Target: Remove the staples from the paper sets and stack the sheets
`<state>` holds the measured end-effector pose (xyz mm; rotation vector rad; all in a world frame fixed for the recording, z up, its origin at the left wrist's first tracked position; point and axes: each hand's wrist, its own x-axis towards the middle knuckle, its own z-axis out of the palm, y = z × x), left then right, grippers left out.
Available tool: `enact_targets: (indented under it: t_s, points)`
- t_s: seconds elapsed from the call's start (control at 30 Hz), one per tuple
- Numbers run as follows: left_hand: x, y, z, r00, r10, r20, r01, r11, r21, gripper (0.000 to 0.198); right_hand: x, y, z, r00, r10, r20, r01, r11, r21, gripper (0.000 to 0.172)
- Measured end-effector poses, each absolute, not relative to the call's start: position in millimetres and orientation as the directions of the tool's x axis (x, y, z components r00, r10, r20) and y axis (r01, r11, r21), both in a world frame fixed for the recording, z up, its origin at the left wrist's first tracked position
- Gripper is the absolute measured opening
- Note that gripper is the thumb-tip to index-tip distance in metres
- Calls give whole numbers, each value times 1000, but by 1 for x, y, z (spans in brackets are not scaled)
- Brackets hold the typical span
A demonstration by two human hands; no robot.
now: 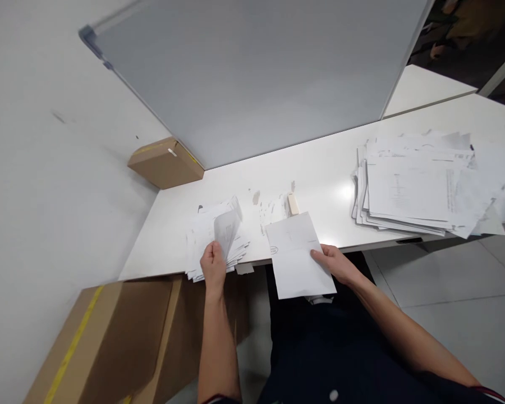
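Observation:
My left hand (214, 266) is closed on the near edge of a sheet of paper (226, 227), whose far part curls up over a small messy paper pile (202, 224) at the table's front edge. In my right hand (334, 262), thumb on top, is a white printed sheet (297, 264) with a round stamp mark near its left side. This sheet hangs partly over the table edge, above my lap. Whether it is one sheet or a few, I cannot tell. Just beyond its top edge lies a small cream-coloured block (293, 204).
A large, uneven stack of papers (408, 185) covers the table's right part. Behind the white table (320, 163) stands a whiteboard (256, 73). A small cardboard box (166, 164) sits at the back left. Larger cardboard boxes (126, 331) stand below, at the left.

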<state>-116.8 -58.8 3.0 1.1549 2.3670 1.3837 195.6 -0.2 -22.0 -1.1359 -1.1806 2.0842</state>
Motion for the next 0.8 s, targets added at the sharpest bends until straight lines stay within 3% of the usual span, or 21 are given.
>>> enact_targets:
  t_s: [0.17,0.23,0.33,0.43,0.5,0.6,0.73,0.8]
  points:
    - [-122,-53,-1,-792,573,211,385,200,901,28,194,-1,-21,-539,726,-427,-17,-516,-856,32]
    - [-113,-55,1,-770,586,253,415,159,896,33,193,-2,-22,-545,727,-417,-27,-513,-858,32]
    - [-88,-67,8,-622,634,460,671,128,731,28,193,-2,-22,-546,726,-418,-47,-525,-850,33]
    - [-56,-83,6,-211,764,610,887,-112,447,25,192,-1,-20,-532,716,-452,-77,-573,-816,36]
    - [-35,-92,-1,44,804,592,890,-301,342,28,191,-1,-19,-516,710,-479,-103,-607,-788,39]
    - [-9,-103,-14,245,845,476,843,-428,326,37,190,-2,-17,-516,713,-475,-134,-615,-777,42]
    - [3,-114,-19,353,877,326,788,-467,401,37,189,-4,-16,-526,754,-393,-89,-509,-856,39]
    - [1,-116,-18,285,915,287,778,-396,488,39,191,-5,-16,-500,780,-377,-56,-463,-884,40]
